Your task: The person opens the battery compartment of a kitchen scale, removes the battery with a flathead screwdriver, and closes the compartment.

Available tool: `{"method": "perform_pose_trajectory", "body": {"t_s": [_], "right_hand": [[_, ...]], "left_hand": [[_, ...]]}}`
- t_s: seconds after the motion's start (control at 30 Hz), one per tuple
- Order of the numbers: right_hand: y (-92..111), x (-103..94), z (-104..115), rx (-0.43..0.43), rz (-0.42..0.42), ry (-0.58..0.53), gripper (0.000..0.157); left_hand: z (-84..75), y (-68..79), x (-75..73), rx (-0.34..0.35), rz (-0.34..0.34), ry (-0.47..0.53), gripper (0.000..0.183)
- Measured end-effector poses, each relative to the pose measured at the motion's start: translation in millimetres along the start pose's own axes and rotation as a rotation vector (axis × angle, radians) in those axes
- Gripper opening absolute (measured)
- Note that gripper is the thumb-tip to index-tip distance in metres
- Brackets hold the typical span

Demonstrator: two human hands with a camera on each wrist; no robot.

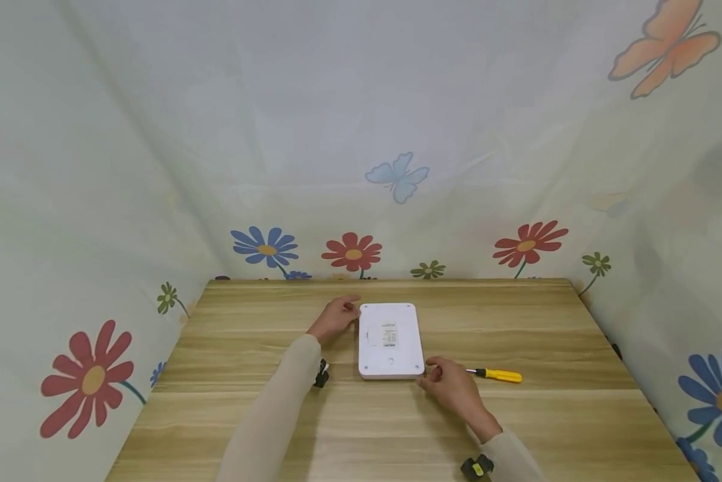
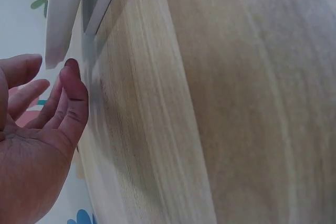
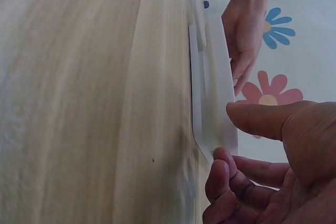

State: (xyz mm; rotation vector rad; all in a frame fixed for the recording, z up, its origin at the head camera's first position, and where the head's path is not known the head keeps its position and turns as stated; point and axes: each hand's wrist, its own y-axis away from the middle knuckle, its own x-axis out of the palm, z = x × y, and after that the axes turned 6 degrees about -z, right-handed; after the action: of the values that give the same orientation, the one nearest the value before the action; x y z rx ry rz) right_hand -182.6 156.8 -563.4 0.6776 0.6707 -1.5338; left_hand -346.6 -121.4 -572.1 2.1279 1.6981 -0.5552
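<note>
A flat white rectangular device (image 1: 375,358) with rounded corners lies on the table, a printed label and corner screw holes facing up. Seen from the side, its white upper slab (image 2: 63,14) overhangs a narrower part below. My left hand (image 1: 336,316) is at its far left edge, thumb and fingertips on either side of the slab's corner. At the near right corner, my right hand (image 1: 454,387) pinches the edge, with the thumb (image 3: 257,119) on top and curled fingers below. Just right of that hand lies a screwdriver (image 1: 502,375) with a yellow and black handle, its tip close to the knuckles.
The wood-grain table (image 1: 246,415) ends at a pale backdrop (image 1: 312,134) printed with flowers and butterflies, which rises behind and at both sides. Black straps with small mounts (image 1: 478,466) sit on both forearms, over light sleeves.
</note>
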Motion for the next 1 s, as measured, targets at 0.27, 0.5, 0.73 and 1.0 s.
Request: {"method": "perform_pose_trajectory", "body": {"t_s": [0.27,0.5,0.73,1.0], "right_hand": [[-0.5,3.6,-0.7,0.005,0.013,-0.016,0.041],[-1.2,4.6,0.0,-0.006,0.001,-0.02,0.038],[-4.8,4.2,0.8,-0.013,0.007,-0.026,0.033],[-5.9,2.7,-0.8,-0.028,0.0,-0.012,0.03]], "left_hand": [[-3.3,-0.2,7.5,-0.031,0.001,0.031,0.047],[-7.0,0.9,9.3,-0.028,-0.02,0.022,0.039],[-5.9,3.6,8.0,-0.033,-0.024,0.008,0.038],[-4.9,5.5,9.1,-0.067,-0.018,0.024,0.038]]}}
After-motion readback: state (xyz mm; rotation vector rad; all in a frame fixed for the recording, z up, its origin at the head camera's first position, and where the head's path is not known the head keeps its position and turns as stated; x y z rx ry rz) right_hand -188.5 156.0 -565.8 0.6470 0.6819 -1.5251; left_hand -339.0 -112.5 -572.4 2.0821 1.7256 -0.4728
